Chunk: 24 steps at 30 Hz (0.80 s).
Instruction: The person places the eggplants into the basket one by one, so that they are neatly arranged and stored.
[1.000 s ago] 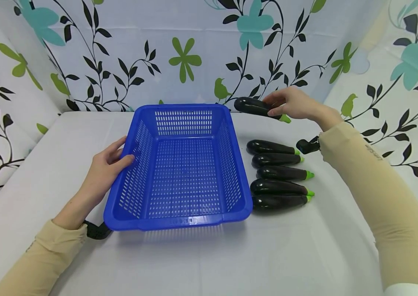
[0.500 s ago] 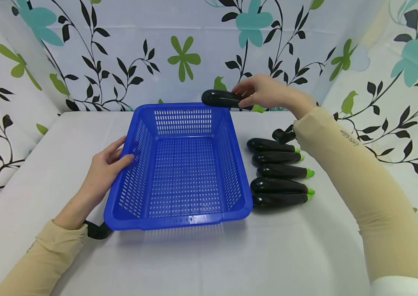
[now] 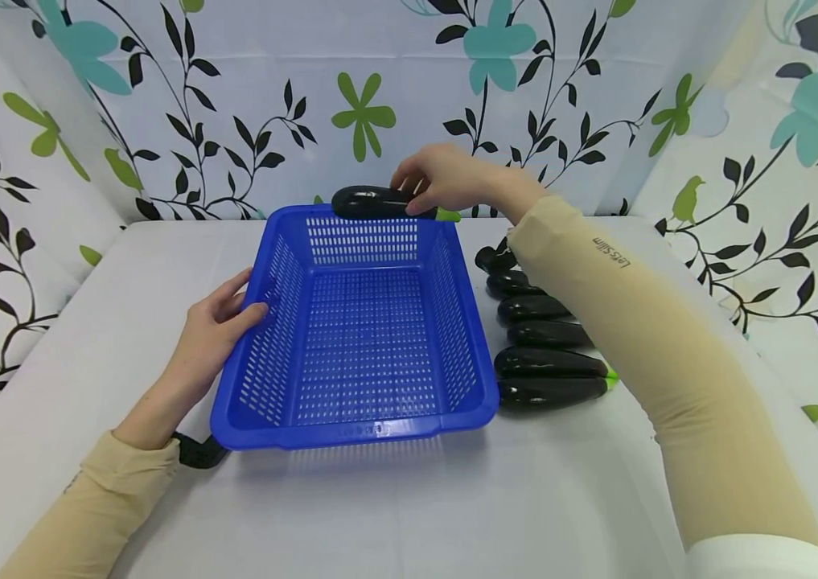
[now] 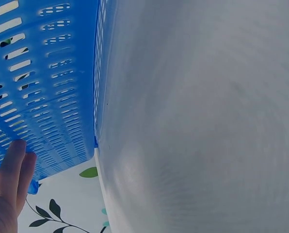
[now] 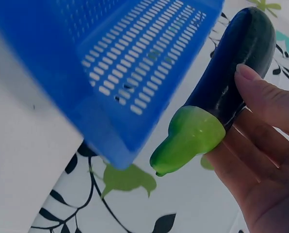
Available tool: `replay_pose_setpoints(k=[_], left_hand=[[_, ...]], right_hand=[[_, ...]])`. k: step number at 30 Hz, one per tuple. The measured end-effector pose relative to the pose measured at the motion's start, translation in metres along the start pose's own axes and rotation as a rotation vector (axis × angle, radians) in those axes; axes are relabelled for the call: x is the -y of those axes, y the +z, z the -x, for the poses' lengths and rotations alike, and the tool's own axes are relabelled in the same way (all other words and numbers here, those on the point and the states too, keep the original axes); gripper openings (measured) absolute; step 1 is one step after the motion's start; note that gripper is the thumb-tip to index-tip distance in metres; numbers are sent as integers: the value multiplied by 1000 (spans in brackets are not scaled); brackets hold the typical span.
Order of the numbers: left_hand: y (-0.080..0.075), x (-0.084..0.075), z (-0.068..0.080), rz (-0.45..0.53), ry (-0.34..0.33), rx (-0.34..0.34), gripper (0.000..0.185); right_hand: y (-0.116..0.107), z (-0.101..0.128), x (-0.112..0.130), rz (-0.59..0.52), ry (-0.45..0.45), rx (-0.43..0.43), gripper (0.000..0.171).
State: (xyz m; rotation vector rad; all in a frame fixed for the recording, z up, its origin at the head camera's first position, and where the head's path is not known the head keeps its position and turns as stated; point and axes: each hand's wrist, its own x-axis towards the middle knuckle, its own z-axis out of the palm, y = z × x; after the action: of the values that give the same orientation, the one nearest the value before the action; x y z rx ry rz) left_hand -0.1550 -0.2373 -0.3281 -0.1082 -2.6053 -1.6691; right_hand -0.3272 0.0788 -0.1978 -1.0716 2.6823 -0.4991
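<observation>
The right hand [image 3: 441, 173] is grasping a dark eggplant [image 3: 368, 203], thumb on one side and fingers on the other, near its green stem end [image 5: 193, 136]. In the head view the eggplant is lying across the far rim of the blue basket [image 3: 351, 437]; the right wrist view is showing a gap between the two. The left hand [image 3: 216, 326] is gripping the basket's left rim, apparently steadying it. Beside the basket's right side, five more eggplants [image 3: 552, 362] are lying on the counter [image 3: 351, 515], partly hidden by the right sleeve [image 3: 640, 346]. The person seems to be transferring the first eggplant, since none is showing inside; the next move is probably calling for clearing the rim, lowering it gently, then releasing.
</observation>
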Motion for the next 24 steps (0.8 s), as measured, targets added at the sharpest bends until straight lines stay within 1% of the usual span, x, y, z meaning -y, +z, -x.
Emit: replay_pose_setpoints(k=[8, 17, 20, 24], left_hand=[[0, 1, 0, 5, -2, -1, 70], [0, 1, 0, 14, -6, 2, 70], [0, 1, 0, 14, -4, 1, 70], [1, 1, 0, 18, 0, 1, 70]], right_hand=[[21, -25, 20, 14, -55, 78, 36], [39, -49, 30, 48, -26, 116, 38], [46, -56, 33, 41, -9, 147, 40], [57, -61, 34, 43, -8, 183, 40]])
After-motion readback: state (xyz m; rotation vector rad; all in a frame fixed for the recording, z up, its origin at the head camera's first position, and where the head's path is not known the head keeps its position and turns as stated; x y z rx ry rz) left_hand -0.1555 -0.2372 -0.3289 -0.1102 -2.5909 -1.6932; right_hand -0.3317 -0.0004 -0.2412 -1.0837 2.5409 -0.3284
